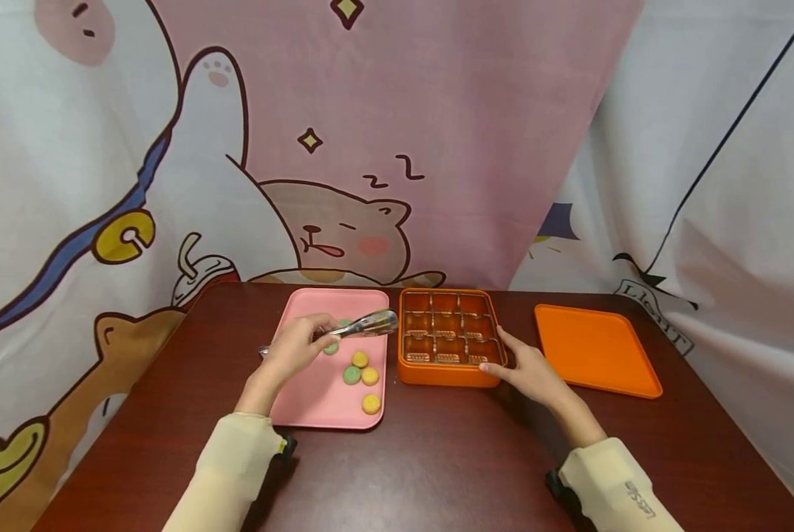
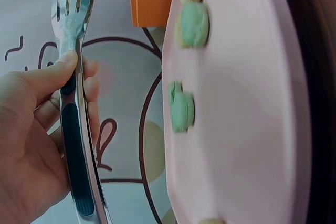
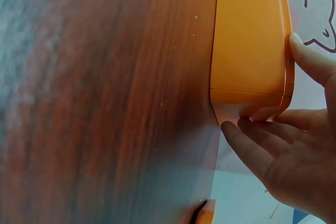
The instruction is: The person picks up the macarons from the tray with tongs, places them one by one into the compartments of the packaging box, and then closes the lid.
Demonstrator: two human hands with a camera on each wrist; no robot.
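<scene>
My left hand [image 1: 297, 346] holds metal tongs [image 1: 370, 324] over the pink tray [image 1: 303, 403]. In the left wrist view, thumb and fingers wrap the dark grip strip of the tongs [image 2: 73, 19], whose slotted heads lie close together. On the tray are several green and yellow macarons; a green macaron [image 1: 351, 375] sits beside yellow ones [image 1: 370, 376]. My right hand [image 1: 529, 369] grips the near right corner of an orange box [image 1: 446, 375], thumb at the front rim, fingers along the right side. Inside the box is a clear insert [image 1: 446, 323] divided into several compartments, with no macarons visible in them.
To the right of the box, an orange lid [image 1: 596, 351] lies flat on the dark brown wooden table [image 1: 450, 458]. A printed cloth [image 1: 470, 148] with cartoon animals hangs behind the table's far edge.
</scene>
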